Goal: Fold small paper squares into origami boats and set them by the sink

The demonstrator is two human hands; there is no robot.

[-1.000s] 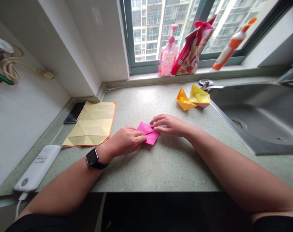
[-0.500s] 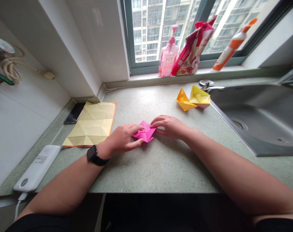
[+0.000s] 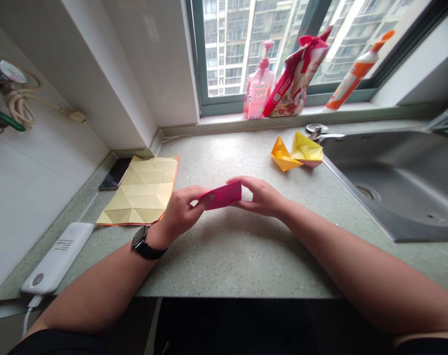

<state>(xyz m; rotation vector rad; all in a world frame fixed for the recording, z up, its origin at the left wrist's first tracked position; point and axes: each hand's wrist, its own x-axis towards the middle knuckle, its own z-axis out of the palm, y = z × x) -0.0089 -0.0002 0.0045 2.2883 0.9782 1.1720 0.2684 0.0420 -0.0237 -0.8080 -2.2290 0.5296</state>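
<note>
A folded pink origami paper (image 3: pixel 224 195) is held up on edge between my hands, just above the counter, its flat side facing me. My left hand (image 3: pixel 185 209) pinches its left end, thumb in front and fingers behind. Around the right end curl the thumb and fingers of my right hand (image 3: pixel 258 195), with a gap at the palm. The far side of the paper is hidden. Left of my left hand lies a creased pale yellow sheet (image 3: pixel 142 187) with an orange edge. Beyond my right hand stand an orange paper boat (image 3: pixel 283 157) and a yellow folded paper piece (image 3: pixel 305 149).
A phone (image 3: pixel 115 173) lies by the left wall, partly under the yellow sheet. Nearer me is a white power bank (image 3: pixel 59 256) with a cable. The steel sink (image 3: pixel 404 192) is on the right. A pump bottle (image 3: pixel 258 91), red bag (image 3: pixel 297 79) and orange-white bottle (image 3: pixel 351 79) line the sill.
The pink paper has been lifted off the counter and tipped up, from a flat diamond to an upright band. My left thumb has moved onto its near face.
</note>
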